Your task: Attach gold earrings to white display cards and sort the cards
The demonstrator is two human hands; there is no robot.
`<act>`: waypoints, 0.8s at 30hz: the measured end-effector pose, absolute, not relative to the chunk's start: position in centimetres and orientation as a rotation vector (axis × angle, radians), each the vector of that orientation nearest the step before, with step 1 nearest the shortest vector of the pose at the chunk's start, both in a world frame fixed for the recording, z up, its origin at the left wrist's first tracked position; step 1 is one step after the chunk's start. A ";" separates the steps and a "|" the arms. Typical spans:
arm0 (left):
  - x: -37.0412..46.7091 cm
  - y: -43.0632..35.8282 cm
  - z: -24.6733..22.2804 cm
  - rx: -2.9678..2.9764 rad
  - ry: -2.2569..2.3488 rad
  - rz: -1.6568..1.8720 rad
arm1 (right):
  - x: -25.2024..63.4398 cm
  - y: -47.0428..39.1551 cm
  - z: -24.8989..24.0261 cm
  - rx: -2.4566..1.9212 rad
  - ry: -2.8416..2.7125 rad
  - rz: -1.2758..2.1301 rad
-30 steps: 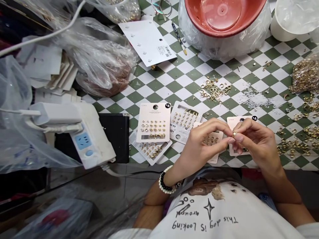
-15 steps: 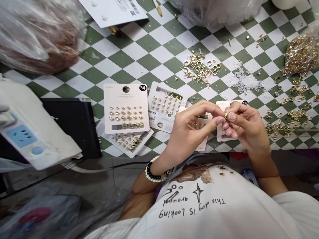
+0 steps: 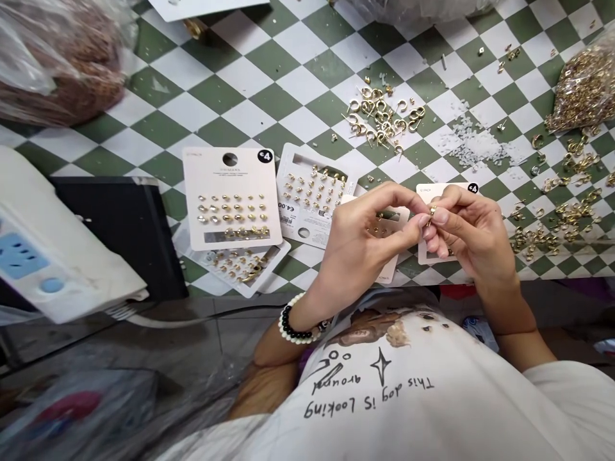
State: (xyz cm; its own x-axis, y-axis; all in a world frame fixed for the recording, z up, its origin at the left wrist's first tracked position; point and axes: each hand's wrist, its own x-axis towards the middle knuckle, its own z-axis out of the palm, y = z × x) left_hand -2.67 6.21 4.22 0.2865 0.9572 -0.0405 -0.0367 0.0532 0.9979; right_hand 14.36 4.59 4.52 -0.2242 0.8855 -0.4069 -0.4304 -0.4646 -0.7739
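My left hand [image 3: 360, 240], with a black and white bead bracelet [image 3: 294, 320] at the wrist, pinches thumb and forefinger together. Facing it, my right hand [image 3: 483, 237] is pinched too, and its fingertips meet those of the left. Between them is a small gold earring [image 3: 432, 210], mostly covered by the fingers. Under the left hand lies a pink earring card [image 3: 391, 272], partly hidden. Another card [image 3: 423, 255], marked 12 pack, lies beneath the right fingers. A light card [image 3: 235, 176] with rows of gold studs lies left of my hands, beside an overlapping white card [image 3: 312, 221].
Loose gold hoop earrings [image 3: 382, 121] lie beyond my hands. Tiny clear pieces [image 3: 475, 147] are scattered to their right. More gold earrings [image 3: 571, 218] and a bag of gold parts [image 3: 583, 89] are on the right. A power strip [image 3: 57, 256] stands at left.
The view has shifted slightly, so the cards and left-hand items sit further left and higher. Both hands stay pinched together on the earring, with a slight change of the fingers.
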 end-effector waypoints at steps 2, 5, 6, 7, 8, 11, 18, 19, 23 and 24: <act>-2.9 6.1 4.3 1.254 0.997 0.985 | 14.4 4.5 4.3 -1.071 -0.697 1.803; -3.4 6.0 4.5 1.345 0.998 0.968 | 14.3 4.4 4.0 -1.047 -0.792 1.752; -3.6 5.9 4.5 1.391 0.994 0.966 | 14.2 4.4 3.9 -1.043 -0.818 1.737; -3.8 5.8 4.5 1.434 0.990 0.968 | 14.1 4.3 3.8 -1.041 -0.842 1.728; -4.0 5.7 4.4 1.466 0.990 0.975 | 14.1 4.3 3.8 -1.043 -0.863 1.725; -4.3 5.4 4.2 1.482 1.012 0.992 | 13.9 4.4 3.9 -1.053 -0.914 1.716; -3.9 5.3 3.8 1.342 0.990 1.029 | 13.9 4.5 4.0 -1.109 -1.009 1.654; -3.9 5.3 3.8 1.334 0.988 1.026 | 13.9 4.5 4.0 -1.113 -1.016 1.649; -3.9 5.2 3.2 1.322 0.994 1.085 | 13.6 4.3 4.0 -1.126 -1.027 1.639; -3.9 5.2 3.1 1.332 0.981 1.100 | 13.4 4.2 4.1 -1.139 -1.027 1.627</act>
